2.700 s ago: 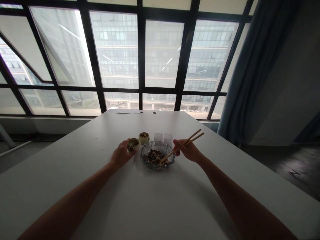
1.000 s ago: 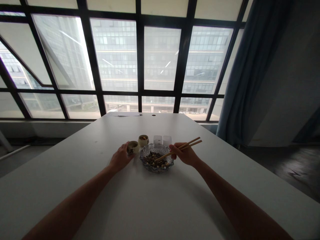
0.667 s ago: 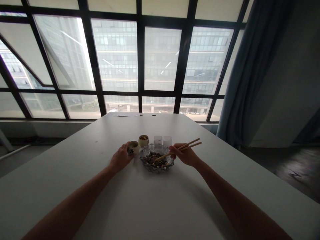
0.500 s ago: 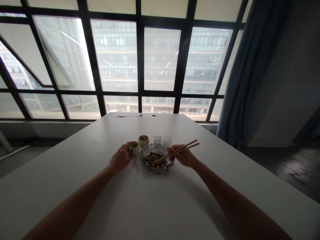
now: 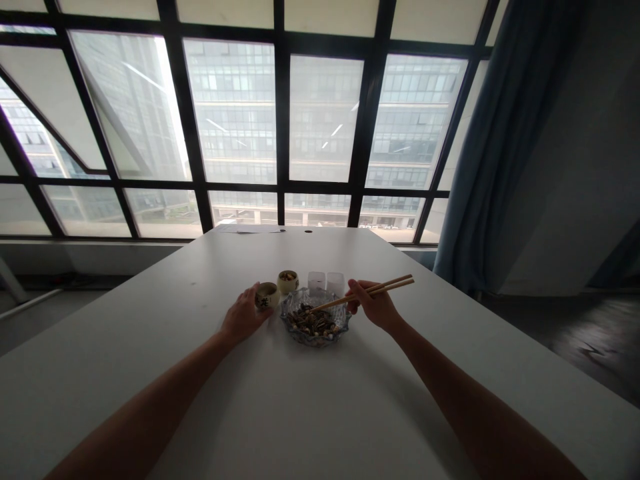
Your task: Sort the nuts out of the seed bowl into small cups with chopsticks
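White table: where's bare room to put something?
Bare table lies between the forearms, nearer than the glass bowl, and beyond the clear cups toward the windows. Crowded around the bowl: left hand on a round cup, second round cup, right hand with chopsticks.

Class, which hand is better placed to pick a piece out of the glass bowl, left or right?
Probably the right hand: it holds the chopsticks, tips inside the glass bowl. The left hand is around a cup.

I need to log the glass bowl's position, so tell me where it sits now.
In the head view, the scalloped glass bowl sits mid-table, between the left hand and right hand, before two translucent cups.
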`<state>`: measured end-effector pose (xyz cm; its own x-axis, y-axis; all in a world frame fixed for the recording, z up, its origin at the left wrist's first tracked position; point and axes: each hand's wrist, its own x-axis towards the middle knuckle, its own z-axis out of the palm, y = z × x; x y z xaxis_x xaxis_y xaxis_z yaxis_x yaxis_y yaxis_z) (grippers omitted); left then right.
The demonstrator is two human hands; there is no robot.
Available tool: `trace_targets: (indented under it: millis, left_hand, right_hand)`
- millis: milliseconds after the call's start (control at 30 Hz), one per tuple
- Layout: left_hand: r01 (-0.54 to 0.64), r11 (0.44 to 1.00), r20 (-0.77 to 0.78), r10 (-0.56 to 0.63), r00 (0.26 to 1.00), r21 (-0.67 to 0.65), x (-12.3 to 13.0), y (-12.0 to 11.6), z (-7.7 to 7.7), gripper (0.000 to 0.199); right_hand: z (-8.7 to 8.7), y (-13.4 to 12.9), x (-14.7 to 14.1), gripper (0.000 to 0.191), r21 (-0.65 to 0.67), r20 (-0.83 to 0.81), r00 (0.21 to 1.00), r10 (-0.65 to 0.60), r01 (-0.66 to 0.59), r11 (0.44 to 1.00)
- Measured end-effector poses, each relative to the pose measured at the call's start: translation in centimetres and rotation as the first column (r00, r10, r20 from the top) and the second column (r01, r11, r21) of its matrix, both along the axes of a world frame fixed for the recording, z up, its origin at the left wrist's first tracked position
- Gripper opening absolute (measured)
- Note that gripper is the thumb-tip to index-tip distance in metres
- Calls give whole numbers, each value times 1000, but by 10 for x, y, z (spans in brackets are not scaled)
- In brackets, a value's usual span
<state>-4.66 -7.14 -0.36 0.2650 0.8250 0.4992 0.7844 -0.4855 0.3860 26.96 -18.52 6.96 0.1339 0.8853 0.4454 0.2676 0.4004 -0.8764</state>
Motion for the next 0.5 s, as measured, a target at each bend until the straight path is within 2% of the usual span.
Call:
trace_targets:
  millis: [167, 367, 500]
  left_hand:
    - [-57, 997, 31, 59, 998, -59, 2, 3, -1, 89]
    - [-30, 998, 77, 34, 996, -49, -3, 9, 2, 84]
    - [-43, 998, 55, 46, 997, -47, -1, 5, 5, 86]
  right_hand:
    - [2, 0, 2, 62, 23, -43, 996, -74, 75, 997]
    - [2, 3, 5, 62, -8, -138, 981, -133, 134, 991]
    - [1, 6, 9, 60, -29, -223, 963, -152, 149, 988]
